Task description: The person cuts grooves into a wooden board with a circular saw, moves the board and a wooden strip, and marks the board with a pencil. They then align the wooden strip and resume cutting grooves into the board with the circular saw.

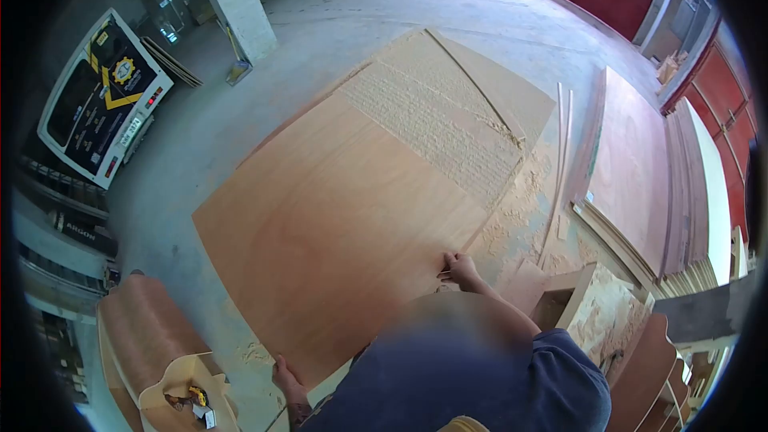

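A large reddish-brown plywood sheet slants across the view in front of me, partly over a lighter board. My left hand grips its near left edge, fingers partly hidden by the panel. At the near right edge, my right hand is closed on the sheet, with its fingers curled at the border. Beyond the sheet, the lighter board shows a ridged surface covered in sawdust. A long thin strip lies across that board's far part.
Stacked plywood sheets stand on the right, beside long thin wood strips. Sawdust covers the floor there. A wooden box with a yellow tool is at lower left. A van and a pillar stand farther left.
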A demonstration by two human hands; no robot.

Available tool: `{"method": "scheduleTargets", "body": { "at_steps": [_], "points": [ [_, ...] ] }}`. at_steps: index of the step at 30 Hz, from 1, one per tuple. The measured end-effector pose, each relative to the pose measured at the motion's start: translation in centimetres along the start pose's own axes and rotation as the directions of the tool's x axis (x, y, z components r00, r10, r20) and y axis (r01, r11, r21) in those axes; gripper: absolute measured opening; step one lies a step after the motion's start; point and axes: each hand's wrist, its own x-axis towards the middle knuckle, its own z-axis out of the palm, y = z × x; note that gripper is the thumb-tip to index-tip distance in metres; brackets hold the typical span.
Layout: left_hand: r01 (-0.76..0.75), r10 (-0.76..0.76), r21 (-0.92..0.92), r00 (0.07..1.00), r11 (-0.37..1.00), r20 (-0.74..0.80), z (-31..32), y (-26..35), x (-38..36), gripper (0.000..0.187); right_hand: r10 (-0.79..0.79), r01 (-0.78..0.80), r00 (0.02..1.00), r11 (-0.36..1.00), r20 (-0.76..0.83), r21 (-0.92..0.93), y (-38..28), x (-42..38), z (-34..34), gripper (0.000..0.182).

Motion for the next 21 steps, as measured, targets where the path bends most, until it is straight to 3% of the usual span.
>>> {"method": "scheduleTargets", "body": {
  "at_steps": [5,8,10,14,15,16,17,18,21],
  "points": [
    [0.039,-0.043,-0.044,0.996,0.998,-0.077,9.9,-1.9,-8.7,0.035,-0.030,0.030,1.000,0.998,0.003,-0.060,-6.5,7.4,-8.6,0.033],
    [0.072,-0.073,-0.207,0.997,0.976,-0.001,16.9,-0.3,-13.2,0.031,-0.059,0.061,0.997,0.997,0.042,-0.050,-10.6,11.4,-12.1,0.035],
    [0.054,-0.055,-0.217,0.998,0.975,0.002,21.1,0.8,-14.5,0.030,-0.100,0.102,0.994,0.994,0.051,-0.034,-12.6,14.3,-13.9,0.036],
    [0.068,-0.009,-0.313,0.982,0.947,0.186,27.3,1.2,-13.4,0.028,-0.177,0.177,0.984,0.983,0.012,-0.045,-16.6,20.8,-16.7,0.038],
    [0.088,-0.003,-0.329,0.968,0.940,0.251,29.3,2.1,-13.4,0.028,-0.267,0.266,0.963,0.963,-0.019,-0.041,-17.1,23.4,-17.4,0.040],
    [0.083,0.028,-0.313,0.943,0.946,0.332,30.6,2.8,-13.1,0.027,-0.281,0.267,0.953,0.956,-0.113,-0.123,-18.3,24.7,-17.8,0.041],
    [0.078,0.054,-0.297,0.910,0.952,0.411,31.5,3.3,-12.8,0.027,-0.306,0.293,0.932,0.951,-0.196,-0.093,-19.9,23.8,-17.7,0.043],
    [0.066,0.062,-0.307,0.919,0.949,0.390,32.6,4.0,-13.1,0.027,-0.282,0.255,0.943,0.953,-0.177,-0.161,-20.3,25.7,-18.7,0.045],
    [0.074,0.089,-0.329,0.887,0.942,0.453,33.5,6.2,-13.1,0.027,-0.189,0.206,0.960,0.976,-0.207,0.063,-20.3,26.4,-19.7,0.044]
  ]
}}
